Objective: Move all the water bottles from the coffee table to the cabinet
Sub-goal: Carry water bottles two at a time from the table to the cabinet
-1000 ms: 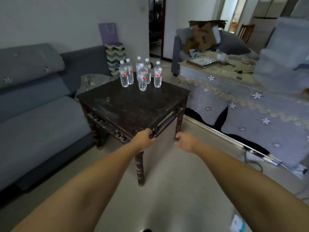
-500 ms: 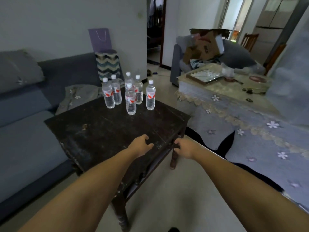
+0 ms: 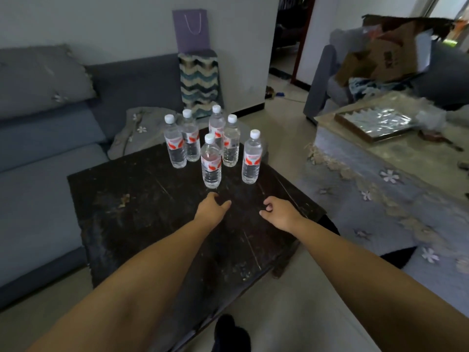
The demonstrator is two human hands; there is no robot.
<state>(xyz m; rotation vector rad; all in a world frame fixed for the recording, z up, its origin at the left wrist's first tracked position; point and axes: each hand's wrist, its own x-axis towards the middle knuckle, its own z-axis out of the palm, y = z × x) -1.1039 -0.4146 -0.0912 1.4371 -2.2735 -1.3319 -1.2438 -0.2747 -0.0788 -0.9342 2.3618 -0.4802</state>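
Several clear water bottles with white caps and red-and-white labels stand upright in a cluster at the far side of the dark wooden coffee table (image 3: 142, 214). The nearest bottle (image 3: 211, 161) is front centre, and another bottle (image 3: 251, 157) stands to its right. My left hand (image 3: 212, 208) hovers over the table just short of the nearest bottle, fingers curled and apart, holding nothing. My right hand (image 3: 279, 212) is beside it, below the right bottle, also empty with loosely curled fingers. No cabinet is in view.
A grey sofa (image 3: 38, 153) runs along the left. A low table under a floral cloth (image 3: 380, 174) with a tray (image 3: 375, 121) stands right. A purple bag (image 3: 191, 30) and zigzag bag (image 3: 200, 85) lean behind. A doorway (image 3: 286, 47) opens at the back.
I have come closer to the table. Both hands moved from its near edge forward over the top toward the bottles, which now appear nearer.
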